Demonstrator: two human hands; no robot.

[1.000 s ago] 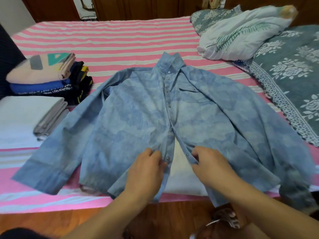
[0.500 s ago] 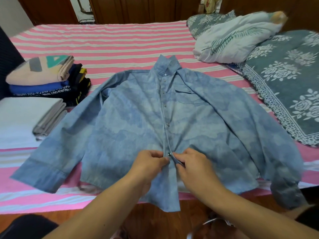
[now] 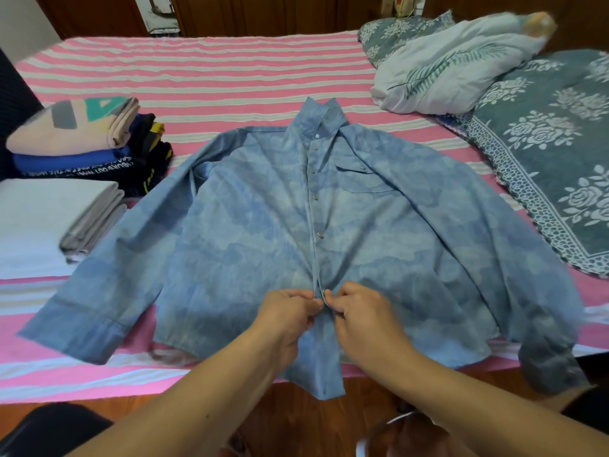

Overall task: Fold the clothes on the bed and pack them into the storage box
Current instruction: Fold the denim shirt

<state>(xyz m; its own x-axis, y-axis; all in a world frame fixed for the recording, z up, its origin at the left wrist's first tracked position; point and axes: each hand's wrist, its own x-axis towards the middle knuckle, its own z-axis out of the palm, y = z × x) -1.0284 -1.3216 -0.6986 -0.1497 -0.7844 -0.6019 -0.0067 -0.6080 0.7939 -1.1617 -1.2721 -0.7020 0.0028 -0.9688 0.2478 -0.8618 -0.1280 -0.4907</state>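
A light blue button-up shirt (image 3: 250,225) lies face up on the pink striped bed (image 3: 214,70), sleeves spread, its hem hanging over the near edge. My left hand (image 3: 288,313) pinches the left front placket near the lowest button. My right hand (image 3: 362,316) pinches the right placket edge against it, so the two front edges meet between my fingertips. The buttons above are closed. No storage box is in view.
Folded clothes stand at the left: a peach patterned piece on blue and black ones (image 3: 82,140), and white and grey folded cloth (image 3: 56,219) in front. A white leaf-print bundle (image 3: 451,74) and a grey floral blanket (image 3: 553,153) lie at the right. Wooden floor is below the bed edge.
The lower front of the shirt was open with my hands apart on its two edges. My hands have come together and the gap is now closed at the placket.
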